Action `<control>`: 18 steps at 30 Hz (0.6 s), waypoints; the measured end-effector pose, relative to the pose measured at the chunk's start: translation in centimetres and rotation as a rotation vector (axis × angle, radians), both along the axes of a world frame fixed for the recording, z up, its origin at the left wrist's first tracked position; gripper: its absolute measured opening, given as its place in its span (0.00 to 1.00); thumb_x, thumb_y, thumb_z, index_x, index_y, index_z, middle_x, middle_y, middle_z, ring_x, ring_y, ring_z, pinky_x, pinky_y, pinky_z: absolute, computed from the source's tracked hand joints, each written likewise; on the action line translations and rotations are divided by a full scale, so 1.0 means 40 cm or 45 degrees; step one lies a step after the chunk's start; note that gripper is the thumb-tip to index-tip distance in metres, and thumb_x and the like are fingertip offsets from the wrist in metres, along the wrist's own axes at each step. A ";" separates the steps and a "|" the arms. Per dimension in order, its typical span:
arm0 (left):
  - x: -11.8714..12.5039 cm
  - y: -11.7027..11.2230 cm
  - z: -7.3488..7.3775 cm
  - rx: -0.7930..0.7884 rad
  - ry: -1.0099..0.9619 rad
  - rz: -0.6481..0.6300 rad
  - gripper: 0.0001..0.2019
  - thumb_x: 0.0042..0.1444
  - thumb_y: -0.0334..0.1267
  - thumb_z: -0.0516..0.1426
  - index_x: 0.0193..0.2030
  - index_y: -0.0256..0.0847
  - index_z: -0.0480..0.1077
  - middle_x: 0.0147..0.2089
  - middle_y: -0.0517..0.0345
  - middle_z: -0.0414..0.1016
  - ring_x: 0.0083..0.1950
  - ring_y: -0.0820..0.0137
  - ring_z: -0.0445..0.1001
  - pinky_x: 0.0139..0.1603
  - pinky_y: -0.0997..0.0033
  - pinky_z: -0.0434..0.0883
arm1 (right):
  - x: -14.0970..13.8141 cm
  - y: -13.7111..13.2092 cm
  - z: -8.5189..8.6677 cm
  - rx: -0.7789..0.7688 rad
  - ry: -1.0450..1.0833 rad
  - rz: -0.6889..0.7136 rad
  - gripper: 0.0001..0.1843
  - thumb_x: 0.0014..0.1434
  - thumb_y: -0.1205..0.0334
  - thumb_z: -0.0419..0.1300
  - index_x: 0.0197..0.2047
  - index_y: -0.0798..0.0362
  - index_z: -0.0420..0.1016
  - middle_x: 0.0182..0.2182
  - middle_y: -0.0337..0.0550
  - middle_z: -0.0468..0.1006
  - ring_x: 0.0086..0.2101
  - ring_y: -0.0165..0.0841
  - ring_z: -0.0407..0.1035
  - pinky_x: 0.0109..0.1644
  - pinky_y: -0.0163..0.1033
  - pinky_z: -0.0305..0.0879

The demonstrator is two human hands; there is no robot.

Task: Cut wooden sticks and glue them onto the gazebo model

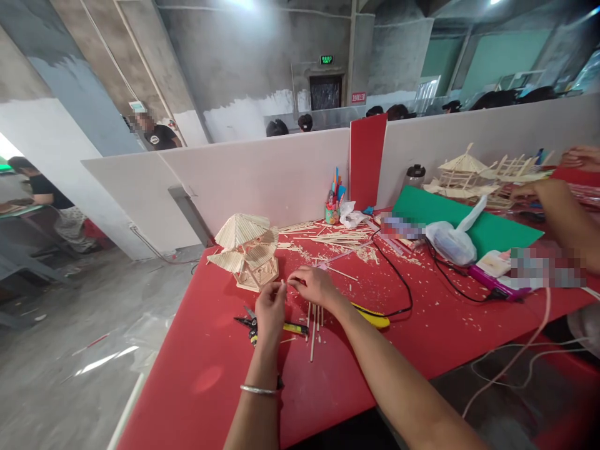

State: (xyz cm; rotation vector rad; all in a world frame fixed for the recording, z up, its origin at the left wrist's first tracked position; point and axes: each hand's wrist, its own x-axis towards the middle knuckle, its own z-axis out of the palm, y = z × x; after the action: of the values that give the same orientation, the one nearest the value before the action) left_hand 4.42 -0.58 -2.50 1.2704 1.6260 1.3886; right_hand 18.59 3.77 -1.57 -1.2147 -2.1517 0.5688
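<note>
My left hand (270, 307) is closed in a pinch just in front of a pavilion model (247, 250) built of pale wooden sticks. Beside it my right hand (310, 287) pinches too, its fingertips almost meeting those of the left. Whatever lies between the fingers is too small to make out. Pliers (253, 322) and a yellow-and-black cutter (295, 327) rest on the table around my left wrist. Several loose wooden sticks (312, 334) lie below my right hand. Partly hidden by my right forearm is a yellow-handled tool (375, 317) with a black cord.
Sticks (342, 236) and chips litter the back of the red table (187, 375). A pen cup (332, 214) stands against the white partition (262, 169). Rightward are a green board (497, 226), a plastic bag (452, 242), a purple power strip (499, 284) and a co-worker's arm (562, 212).
</note>
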 end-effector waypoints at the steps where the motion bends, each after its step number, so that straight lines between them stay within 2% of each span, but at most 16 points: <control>1: -0.001 0.004 -0.001 0.029 -0.132 0.013 0.16 0.50 0.54 0.59 0.31 0.41 0.69 0.23 0.62 0.68 0.26 0.70 0.68 0.27 0.72 0.64 | -0.006 -0.001 0.000 -0.005 0.049 0.016 0.12 0.67 0.59 0.56 0.46 0.48 0.81 0.43 0.43 0.81 0.43 0.34 0.74 0.47 0.35 0.63; 4: -0.006 0.010 0.001 0.093 -0.469 0.040 0.22 0.42 0.58 0.63 0.30 0.41 0.66 0.25 0.60 0.71 0.27 0.71 0.72 0.26 0.73 0.67 | -0.023 -0.006 -0.003 -0.044 0.201 0.121 0.14 0.68 0.58 0.53 0.49 0.48 0.80 0.42 0.40 0.83 0.42 0.32 0.75 0.45 0.33 0.66; 8: -0.009 0.005 0.013 0.123 -0.818 0.097 0.22 0.34 0.48 0.70 0.30 0.40 0.67 0.24 0.63 0.71 0.25 0.74 0.72 0.26 0.75 0.69 | -0.037 -0.009 -0.015 -0.176 0.634 0.286 0.16 0.64 0.51 0.58 0.45 0.51 0.82 0.38 0.41 0.84 0.39 0.34 0.76 0.45 0.35 0.68; 10: -0.009 0.003 0.016 0.134 -0.945 0.126 0.21 0.32 0.43 0.72 0.29 0.39 0.67 0.24 0.64 0.71 0.25 0.75 0.72 0.25 0.78 0.68 | -0.040 -0.008 -0.020 -0.230 0.788 0.292 0.16 0.60 0.50 0.62 0.42 0.52 0.82 0.37 0.42 0.84 0.39 0.35 0.76 0.45 0.37 0.68; 14: -0.009 0.004 0.015 0.149 -1.031 0.153 0.20 0.31 0.39 0.72 0.30 0.39 0.69 0.27 0.62 0.75 0.28 0.74 0.75 0.24 0.79 0.67 | -0.042 -0.001 -0.026 -0.265 0.886 0.225 0.15 0.55 0.50 0.65 0.39 0.53 0.82 0.34 0.43 0.84 0.37 0.36 0.76 0.44 0.39 0.69; 18: -0.008 0.003 0.009 0.076 -0.996 0.125 0.20 0.32 0.38 0.72 0.34 0.37 0.74 0.30 0.56 0.78 0.29 0.71 0.77 0.24 0.78 0.67 | -0.042 0.011 -0.035 -0.269 0.945 0.136 0.16 0.55 0.48 0.64 0.38 0.52 0.82 0.35 0.43 0.84 0.38 0.37 0.76 0.46 0.41 0.70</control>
State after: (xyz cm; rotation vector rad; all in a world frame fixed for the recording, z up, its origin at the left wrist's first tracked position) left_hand 4.10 -0.47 -2.12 0.5451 1.1078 1.7118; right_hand 16.93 4.19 -2.95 -0.8043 -1.5483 1.1134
